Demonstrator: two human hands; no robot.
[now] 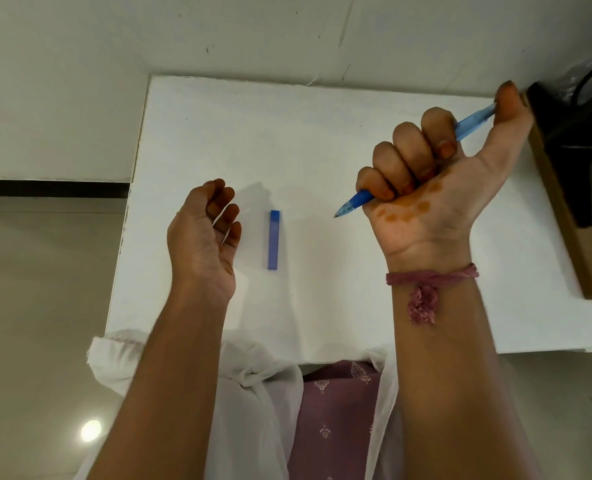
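My right hand (433,181) is raised over the white table (322,133) and grips a blue pen (356,200) in its fist. The pen's tip points down and left, and my thumb presses on its upper end. A blue pen cap (273,240) lies flat on the table between my hands, lengthwise away from me. My left hand (204,237) hovers just left of the cap with loosely curled fingers and holds nothing.
A dark object on a brown wooden surface (564,161) stands at the table's right edge. A white wall runs behind the table. Tiled floor (45,271) lies to the left. A pink thread band circles my right wrist.
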